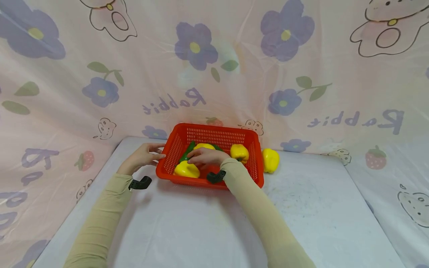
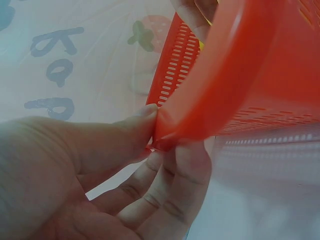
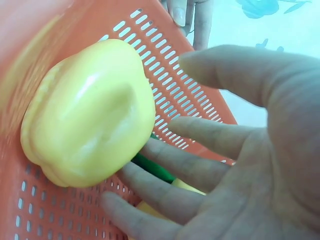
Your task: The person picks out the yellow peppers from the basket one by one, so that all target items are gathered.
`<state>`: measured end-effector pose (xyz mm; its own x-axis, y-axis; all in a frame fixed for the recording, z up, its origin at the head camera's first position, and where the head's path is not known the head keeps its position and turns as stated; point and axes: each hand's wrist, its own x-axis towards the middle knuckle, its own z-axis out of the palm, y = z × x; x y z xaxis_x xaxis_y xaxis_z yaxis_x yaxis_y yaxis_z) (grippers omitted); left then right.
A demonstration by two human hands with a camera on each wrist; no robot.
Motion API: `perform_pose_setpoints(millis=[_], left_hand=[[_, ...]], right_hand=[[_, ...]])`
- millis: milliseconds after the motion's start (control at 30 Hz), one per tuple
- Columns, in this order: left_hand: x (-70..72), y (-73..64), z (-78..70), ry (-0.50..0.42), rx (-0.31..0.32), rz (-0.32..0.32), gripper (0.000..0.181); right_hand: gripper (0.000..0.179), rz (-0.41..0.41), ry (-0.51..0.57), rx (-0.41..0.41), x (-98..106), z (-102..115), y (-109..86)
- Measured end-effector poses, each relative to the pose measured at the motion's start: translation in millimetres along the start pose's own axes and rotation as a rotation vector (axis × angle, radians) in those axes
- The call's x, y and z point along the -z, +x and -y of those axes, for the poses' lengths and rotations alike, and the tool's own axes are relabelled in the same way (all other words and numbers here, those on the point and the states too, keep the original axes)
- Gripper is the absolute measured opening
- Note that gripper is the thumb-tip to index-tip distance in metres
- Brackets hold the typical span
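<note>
At the left end of the red basket (image 1: 221,134), my L hand (image 1: 145,156) has the rim pinched between thumb & fingers. My R hand (image 1: 208,156) is inside w/ fingers spread & fairly straight, gripping nothing afaict, right by the front-left yellow pepper (image 1: 187,169); can't tell if fingertips touch it. Main risk imo: the skin looks glossy, so a loose or one-sided pinch could let it slip & roll. Green veg (image 1: 187,152) lies just behind, so fingers going in low might catch that too. If my L hand lifts or shoves the rim, the basket prob. tips or slides R; then the inside-right pepper (image 1: 239,152) could shift, & the outside pepper (image 1: 270,160), on the table (image 1: 301,208) beside the R wall, might get pushed & roll. Also, the black wrist mount (image 1: 216,176) sits near the front rim; a careless pull could snag it & jerk everything.
</note>
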<state>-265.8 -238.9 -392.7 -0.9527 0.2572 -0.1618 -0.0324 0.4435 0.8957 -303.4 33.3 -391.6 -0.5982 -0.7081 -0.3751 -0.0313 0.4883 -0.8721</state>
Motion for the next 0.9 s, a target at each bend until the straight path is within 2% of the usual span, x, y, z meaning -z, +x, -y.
perform_pose_setpoints(millis=[367,567,900], left_hand=[[0.6,2.5,4.3,-0.002,-0.010,0.001,0.059],[0.4,3.9,5.4,-0.002,-0.001,-0.002,0.057],[1.3,3.7,5.8,0.007,-0.007,-0.002,0.058]], right_hand=[[0.043,-0.014,-0.067,-0.021,2.4,-1.4,4.6],[0.043,0.010,-0.100,-0.031,3.4,-3.3,7.3],[0.033,0.032,-0.073,-0.053,2.7,-3.9,11.6]])
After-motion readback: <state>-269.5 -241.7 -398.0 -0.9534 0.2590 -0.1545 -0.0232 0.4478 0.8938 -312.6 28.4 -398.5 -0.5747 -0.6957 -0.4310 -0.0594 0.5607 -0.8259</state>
